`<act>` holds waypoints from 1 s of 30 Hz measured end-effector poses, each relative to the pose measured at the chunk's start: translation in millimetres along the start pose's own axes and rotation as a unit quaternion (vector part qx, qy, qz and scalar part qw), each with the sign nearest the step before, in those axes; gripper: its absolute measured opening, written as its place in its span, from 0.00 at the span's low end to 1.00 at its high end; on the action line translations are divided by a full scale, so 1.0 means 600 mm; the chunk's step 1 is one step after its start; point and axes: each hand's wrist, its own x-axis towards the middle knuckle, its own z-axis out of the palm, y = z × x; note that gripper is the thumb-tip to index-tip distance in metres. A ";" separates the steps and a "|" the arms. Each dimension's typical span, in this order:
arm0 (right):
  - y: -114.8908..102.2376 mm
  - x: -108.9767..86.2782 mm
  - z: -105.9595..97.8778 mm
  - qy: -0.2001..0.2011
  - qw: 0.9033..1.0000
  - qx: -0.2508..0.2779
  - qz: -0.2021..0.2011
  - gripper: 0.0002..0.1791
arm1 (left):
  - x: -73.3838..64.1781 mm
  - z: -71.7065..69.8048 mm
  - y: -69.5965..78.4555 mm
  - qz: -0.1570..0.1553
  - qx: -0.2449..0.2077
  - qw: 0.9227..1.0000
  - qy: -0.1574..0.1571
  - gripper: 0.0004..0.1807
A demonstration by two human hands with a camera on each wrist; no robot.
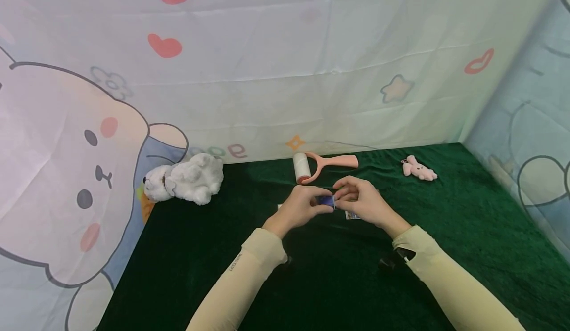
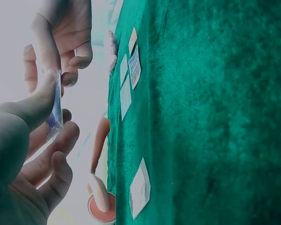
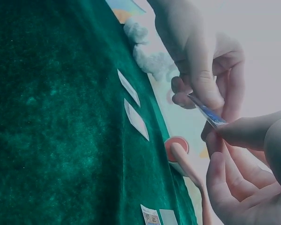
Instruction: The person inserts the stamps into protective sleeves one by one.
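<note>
A small flat blue piece, looking like a card in a clear sleeve (image 1: 327,201), is held up between both hands above the cloth. My left hand (image 1: 303,206) pinches one end between thumb and fingers. At the other end, my right hand (image 1: 362,201) has its thumb and fingertips on the edge. Seen edge-on in the left wrist view, the sleeved card (image 2: 56,111) shows a shiny transparent border. The right wrist view has the same card (image 3: 208,114) slanting between the two thumbs. Beneath the right hand a small printed card (image 1: 352,215) lies partly covered.
Several small cards, including a pale card (image 2: 140,190), lie on the dark green cloth (image 1: 334,276). Behind the hands rests a lint roller (image 1: 334,161) with a pink handle. A white plush toy (image 1: 191,178) lies far left, a small pink plush (image 1: 418,167) far right.
</note>
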 end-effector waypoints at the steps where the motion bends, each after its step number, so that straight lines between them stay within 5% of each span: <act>1: 0.000 -0.001 0.000 -0.001 1.000 0.002 -0.002 0.22 | -0.001 0.000 0.000 -0.005 -0.012 1.000 0.002 0.18; 14: 0.000 -0.002 -0.001 0.011 1.000 -0.008 -0.002 0.18 | -0.006 0.005 -0.011 -0.065 -0.087 0.993 0.033 0.06; 23: 0.004 -0.003 -0.005 0.019 1.000 -0.010 0.003 0.15 | -0.012 0.006 -0.023 -0.102 -0.157 0.981 0.055 0.07; 30: 0.009 -0.005 -0.009 0.018 1.000 -0.012 0.001 0.15 | -0.009 0.006 -0.031 -0.109 -0.117 0.984 0.083 0.06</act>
